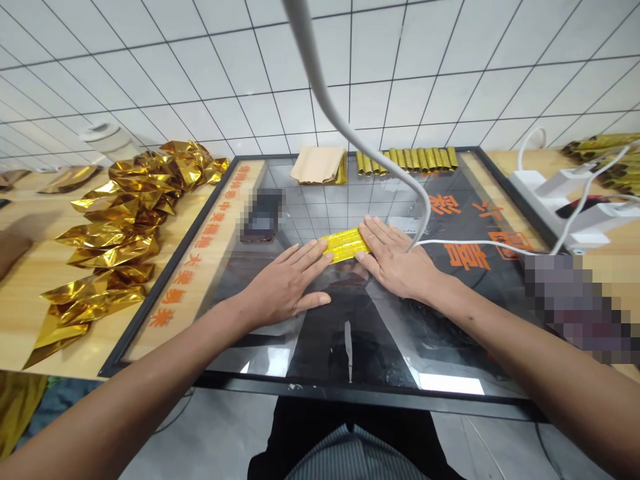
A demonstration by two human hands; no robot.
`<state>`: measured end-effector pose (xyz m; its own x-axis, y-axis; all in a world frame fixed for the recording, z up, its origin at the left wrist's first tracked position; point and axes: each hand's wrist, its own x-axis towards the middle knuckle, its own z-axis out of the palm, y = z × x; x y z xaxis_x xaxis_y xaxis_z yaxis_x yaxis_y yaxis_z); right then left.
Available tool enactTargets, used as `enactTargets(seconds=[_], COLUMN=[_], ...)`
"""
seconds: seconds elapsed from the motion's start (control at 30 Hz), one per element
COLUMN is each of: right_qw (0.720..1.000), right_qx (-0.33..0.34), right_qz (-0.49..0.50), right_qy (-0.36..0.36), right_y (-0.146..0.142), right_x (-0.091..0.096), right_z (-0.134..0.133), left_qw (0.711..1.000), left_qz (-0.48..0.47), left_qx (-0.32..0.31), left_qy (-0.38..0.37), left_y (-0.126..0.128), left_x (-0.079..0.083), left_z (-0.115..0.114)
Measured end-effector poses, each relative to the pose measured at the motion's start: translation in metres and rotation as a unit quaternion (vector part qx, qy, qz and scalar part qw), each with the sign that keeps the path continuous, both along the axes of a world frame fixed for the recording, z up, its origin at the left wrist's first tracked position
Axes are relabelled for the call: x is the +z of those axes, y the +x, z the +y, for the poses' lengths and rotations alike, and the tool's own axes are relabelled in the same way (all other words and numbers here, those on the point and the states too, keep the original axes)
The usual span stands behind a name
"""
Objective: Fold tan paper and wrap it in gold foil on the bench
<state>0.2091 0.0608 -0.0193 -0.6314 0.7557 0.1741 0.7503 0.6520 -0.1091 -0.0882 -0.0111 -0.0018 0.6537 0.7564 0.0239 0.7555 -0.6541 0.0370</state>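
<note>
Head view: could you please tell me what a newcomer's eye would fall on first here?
First, the gold strip at the middle of the glass board, pressed flat between the left hand and right hand. Next, the heap of crumpled gold foil on the wooden table to the left, and the row of gold rolls along the far edge.

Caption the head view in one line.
Both hands, left hand and right hand, press flat on a gold foil strip on the glass tabletop.

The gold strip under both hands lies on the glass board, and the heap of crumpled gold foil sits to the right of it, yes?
Not quite. The head view shows the foil heap left of the glass board; the gold strip does lie under both hands.
</note>
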Motion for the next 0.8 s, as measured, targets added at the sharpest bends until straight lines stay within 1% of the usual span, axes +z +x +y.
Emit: enactTargets(seconds=[0.13, 0.27, 0.33, 0.43, 0.57, 0.7, 0.8], right_qw=[1.000, 1.000, 1.000, 1.000, 1.000, 1.000, 1.000], right_qx=[-0.003, -0.002, -0.003, -0.005, 0.003, 0.010, 0.008], right_qz=[0.011, 0.009, 0.006, 0.005, 0.014, 0.006, -0.005], right_qy=[0.000, -0.005, -0.008, -0.007, -0.005, 0.005, 0.007], right_y=[-0.001, 0.000, 0.001, 0.001, 0.001, 0.000, 0.001], right_x=[-0.002, -0.001, 0.000, 0.001, -0.001, 0.000, 0.002], right_z=[0.000, -0.001, -0.001, 0.000, 0.000, -0.001, 0.000], left_qw=[1.000, 0.999, 0.999, 1.000, 1.000, 0.998, 0.997], left_qz=[-0.009, -0.039, -0.037, -0.018, -0.015, -0.038, -0.052], left_qx=[0.016, 0.016, 0.008, -0.008, -0.023, -0.043, -0.049], left_qy=[0.009, 0.029, 0.026, 0.011, 0.001, 0.002, 0.000], left_y=[-0.001, 0.014, 0.025, 0.032, 0.024, 0.012, 0.008], left_x=[0.007, 0.015, 0.014, 0.008, 0.000, -0.001, -0.001], left_z=[-0.003, 0.003, 0.009, 0.016, 0.017, 0.015, 0.013])
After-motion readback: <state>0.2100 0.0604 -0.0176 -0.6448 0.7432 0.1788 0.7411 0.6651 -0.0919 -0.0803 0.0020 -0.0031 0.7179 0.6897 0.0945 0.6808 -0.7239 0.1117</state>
